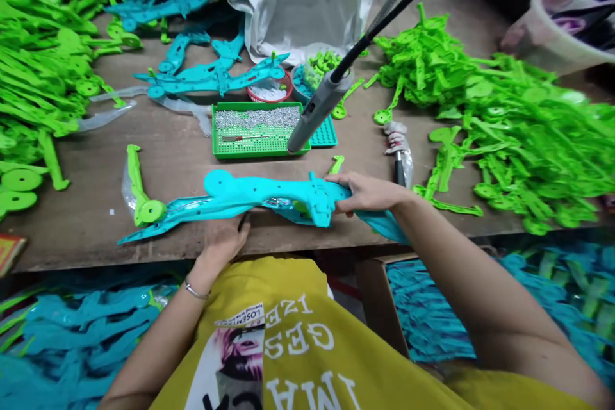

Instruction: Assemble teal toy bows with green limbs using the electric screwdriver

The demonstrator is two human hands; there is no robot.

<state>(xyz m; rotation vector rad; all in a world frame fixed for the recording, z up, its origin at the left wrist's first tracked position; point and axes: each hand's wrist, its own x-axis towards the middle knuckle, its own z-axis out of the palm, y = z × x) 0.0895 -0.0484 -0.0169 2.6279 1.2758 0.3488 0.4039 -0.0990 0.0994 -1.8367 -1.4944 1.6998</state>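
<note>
A long turquoise plastic frame half point(269, 193) is held just above the table's front edge, over another turquoise piece point(182, 210) of similar shape. My right hand point(368, 193) is closed around its right end, thumb and fingers on either side. Below the middle of the part, my left hand point(223, 243) grips the near edge, with most of its fingers hidden. A bright green arm with a round end point(150, 210) meets the lower turquoise piece at the left. Another green piece point(336, 165) pokes out behind the frame.
A green tray point(262, 152) of small metal screws stands ahead, below a hanging electric screwdriver point(319, 109). Green parts pile up at left point(43, 64) and right point(519, 134). A black-handled tool point(398, 166) lies on the right. Boxes of turquoise parts point(427, 314) sit below the table.
</note>
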